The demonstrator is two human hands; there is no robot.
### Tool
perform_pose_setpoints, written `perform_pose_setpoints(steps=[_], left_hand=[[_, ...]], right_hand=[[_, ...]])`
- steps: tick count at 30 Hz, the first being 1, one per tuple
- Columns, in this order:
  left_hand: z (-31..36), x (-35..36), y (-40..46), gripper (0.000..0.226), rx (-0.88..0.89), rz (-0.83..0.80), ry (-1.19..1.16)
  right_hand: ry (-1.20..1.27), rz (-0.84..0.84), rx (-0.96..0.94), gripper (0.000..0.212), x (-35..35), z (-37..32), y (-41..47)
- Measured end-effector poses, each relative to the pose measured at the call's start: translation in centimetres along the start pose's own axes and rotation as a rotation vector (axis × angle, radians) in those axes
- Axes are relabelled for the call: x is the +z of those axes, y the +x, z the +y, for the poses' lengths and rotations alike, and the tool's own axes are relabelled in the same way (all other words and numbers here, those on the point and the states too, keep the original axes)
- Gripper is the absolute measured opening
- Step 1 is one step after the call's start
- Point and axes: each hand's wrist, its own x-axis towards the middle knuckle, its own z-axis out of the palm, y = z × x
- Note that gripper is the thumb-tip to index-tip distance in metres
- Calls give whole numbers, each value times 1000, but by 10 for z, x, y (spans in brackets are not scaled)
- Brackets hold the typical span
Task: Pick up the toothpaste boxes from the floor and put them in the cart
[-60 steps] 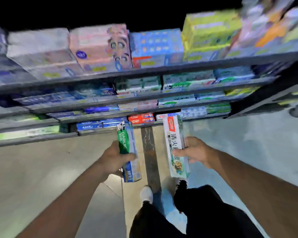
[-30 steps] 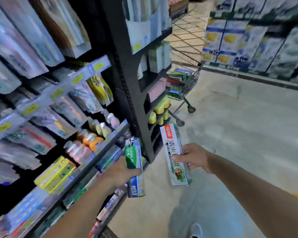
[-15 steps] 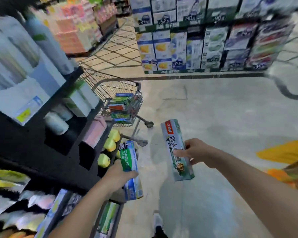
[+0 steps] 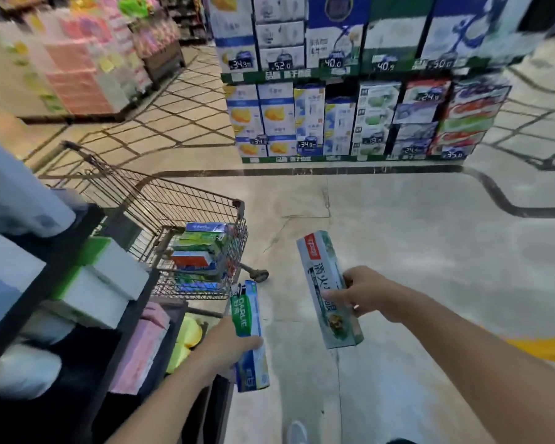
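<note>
My left hand [image 4: 226, 342] grips a green and blue toothpaste box [image 4: 249, 334] held upright, just in front of the cart's near corner. My right hand [image 4: 364, 294] grips a long pale green toothpaste box [image 4: 326, 288] with a red end, tilted, to the right of the cart. The wire shopping cart [image 4: 186, 203] stands ahead on the left and holds several stacked toothpaste boxes [image 4: 202, 251] at its near end.
A dark shelf unit [image 4: 77, 283] with boxed goods and yellow items fills the left side, close to the cart. A display of stacked cartons [image 4: 350, 116] stands across the aisle. Grey floor [image 4: 414, 245] lies open to the right. My shoe [image 4: 297, 432] shows at the bottom.
The view has swung from the toothpaste shelves round to the aisle, and the cart has come closer. Both hands keep the same boxes in the same grip.
</note>
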Motion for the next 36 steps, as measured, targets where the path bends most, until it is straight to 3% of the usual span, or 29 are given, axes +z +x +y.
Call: perform_pose_setpoints(steps=[5, 12, 18, 20, 23, 26, 28, 30, 34, 36], left_hand=[[48, -26, 64, 48, -18, -30, -11], [110, -43, 149, 39, -86, -4, -63], [141, -67, 194, 76, -216, 101, -69], [146, -77, 207, 73, -244, 128, -120], [149, -91, 217, 60, -327, 142, -276], [142, -109, 229, 93, -394, 170, -296], [131, -124, 243, 100, -429, 186, -346], [121, -141, 259, 94, -439, 204, -352], [105, -173, 283, 62, -426, 209, -362], [96, -186, 292, 85, -420, 195, -372]], right_hand=[[4, -19, 25, 36, -29, -34, 63], [-44, -104, 20, 35, -79, -75, 181], [-150, -203, 17, 36, -122, -131, 275], [-203, -244, 8, 38, -125, -151, 305], [-257, -307, 9, 42, -111, -178, 343], [-331, -366, 27, 49, -83, -203, 378], [-393, -392, 33, 53, -62, -222, 401], [-457, -400, 18, 52, -42, -242, 421], [-568, -378, 15, 39, -9, -279, 450], [-626, -378, 14, 37, 6, -296, 465]])
